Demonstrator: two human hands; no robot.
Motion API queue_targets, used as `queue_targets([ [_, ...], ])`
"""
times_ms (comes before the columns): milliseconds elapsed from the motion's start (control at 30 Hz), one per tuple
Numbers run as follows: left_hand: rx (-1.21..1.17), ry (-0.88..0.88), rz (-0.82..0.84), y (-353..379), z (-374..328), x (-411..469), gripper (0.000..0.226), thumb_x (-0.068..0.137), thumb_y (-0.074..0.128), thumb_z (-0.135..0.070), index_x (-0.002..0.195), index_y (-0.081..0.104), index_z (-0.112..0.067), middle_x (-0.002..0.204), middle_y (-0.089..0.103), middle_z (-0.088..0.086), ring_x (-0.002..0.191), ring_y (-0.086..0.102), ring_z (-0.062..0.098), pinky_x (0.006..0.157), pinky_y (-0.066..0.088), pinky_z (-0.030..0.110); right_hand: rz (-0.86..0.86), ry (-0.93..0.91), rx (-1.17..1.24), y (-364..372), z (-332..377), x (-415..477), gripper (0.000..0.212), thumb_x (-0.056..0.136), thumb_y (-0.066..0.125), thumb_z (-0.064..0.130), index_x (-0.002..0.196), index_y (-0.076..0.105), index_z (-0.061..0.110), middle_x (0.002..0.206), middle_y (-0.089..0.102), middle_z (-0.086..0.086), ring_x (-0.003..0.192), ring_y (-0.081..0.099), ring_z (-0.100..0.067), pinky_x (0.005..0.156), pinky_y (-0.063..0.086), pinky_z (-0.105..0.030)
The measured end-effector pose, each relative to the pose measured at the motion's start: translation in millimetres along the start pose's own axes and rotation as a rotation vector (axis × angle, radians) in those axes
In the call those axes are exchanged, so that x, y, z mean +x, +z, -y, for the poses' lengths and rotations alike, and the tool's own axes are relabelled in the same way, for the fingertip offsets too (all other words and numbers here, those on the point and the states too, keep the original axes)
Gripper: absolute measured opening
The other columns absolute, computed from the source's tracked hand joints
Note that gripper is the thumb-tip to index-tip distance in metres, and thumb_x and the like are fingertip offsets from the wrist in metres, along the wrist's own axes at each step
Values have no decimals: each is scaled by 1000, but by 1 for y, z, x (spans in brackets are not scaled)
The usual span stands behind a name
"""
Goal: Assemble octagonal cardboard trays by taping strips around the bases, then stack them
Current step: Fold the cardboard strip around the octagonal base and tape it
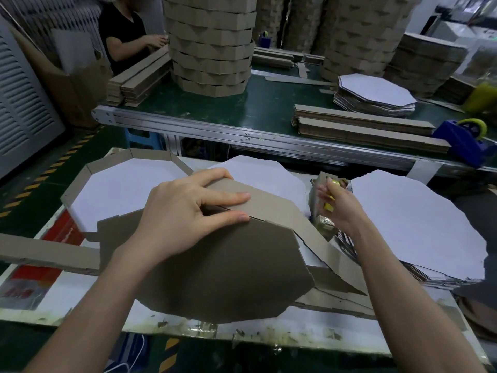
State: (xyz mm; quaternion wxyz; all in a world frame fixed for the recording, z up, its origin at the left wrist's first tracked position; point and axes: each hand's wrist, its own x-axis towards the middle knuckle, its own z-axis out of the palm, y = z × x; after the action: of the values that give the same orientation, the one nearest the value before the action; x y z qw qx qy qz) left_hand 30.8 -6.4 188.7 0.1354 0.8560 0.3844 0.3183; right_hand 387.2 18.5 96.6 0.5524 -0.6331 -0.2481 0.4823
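Left hand (185, 211) presses a strip (266, 201) against the far edge of the brown base (215, 278) under its palm, fingers straight. Right hand (340, 211), blurred, pinches yellow tape (328, 207) at the dispenser (326, 226) beneath its fingers. A stack (416, 219) of bases lies to its right.

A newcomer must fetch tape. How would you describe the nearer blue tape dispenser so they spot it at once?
Find the green conveyor belt beyond the white worktable and follow its near edge to the right end. Past the flat stack of brown cardboard strips sits the blue plastic tape dispenser; unlike the brown card around it, it is blue and carries a yellow-green tape roll.
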Motion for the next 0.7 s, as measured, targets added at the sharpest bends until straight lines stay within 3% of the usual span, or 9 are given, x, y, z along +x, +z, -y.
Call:
queue_targets([
  [100,-12,-14,-3,-3,3,-2,41,73,42,-79,107,57,-61,128,57,-23,100,61,9,79,52,39,137,-119,4,31,20,-13,25,96,59,36,96,70,14,107,65,-3,107,61,-15,94,55,-40],
  [200,-24,-34,-3,-6,7,-5,41,71,41,-81,105,56,-63,131,57,-21,105,59,7,82,51,36,158,-212,-22,50,34,-26,21,98,58,29,96,73,14,87,68,5,85,64,-4,92,56,-36],
  [267,-29,-34,-4,-7,8,-7,41,71,41,-81,105,56,-64,132,56,-21,105,58,6,82,51,35,160,-229,-30,52,38,-31,19,98,58,24,101,72,13,86,69,5,77,64,-3,91,56,-35],
  [367,-28,-35,-13,-9,9,-9,42,72,41,-80,106,58,-62,131,57,-20,106,58,7,81,51,35,161,-224,-45,52,41,-38,15,95,64,25,100,74,15,92,68,-1,78,65,-13,76,57,-28],
  [500,-26,-45,-13,-11,12,-10,42,71,41,-81,106,54,-64,131,57,-19,108,58,8,82,50,35,69,-248,-52,55,38,-48,9,87,73,24,87,72,15,70,66,2,59,61,-11,59,54,-20],
  [633,-30,-54,-17,-11,16,-10,40,69,40,-82,103,53,-67,131,56,-22,109,56,6,83,49,33,39,-277,129,53,39,-57,1,85,74,12,85,74,11,68,69,0,64,66,-12,65,55,-18],
  [700,-29,-50,-13,-11,17,-8,39,69,40,-83,102,52,-68,131,54,-23,109,56,7,84,49,34,51,-278,150,54,43,-64,7,83,74,12,89,74,8,72,72,-1,70,69,-13,68,55,-18],
])
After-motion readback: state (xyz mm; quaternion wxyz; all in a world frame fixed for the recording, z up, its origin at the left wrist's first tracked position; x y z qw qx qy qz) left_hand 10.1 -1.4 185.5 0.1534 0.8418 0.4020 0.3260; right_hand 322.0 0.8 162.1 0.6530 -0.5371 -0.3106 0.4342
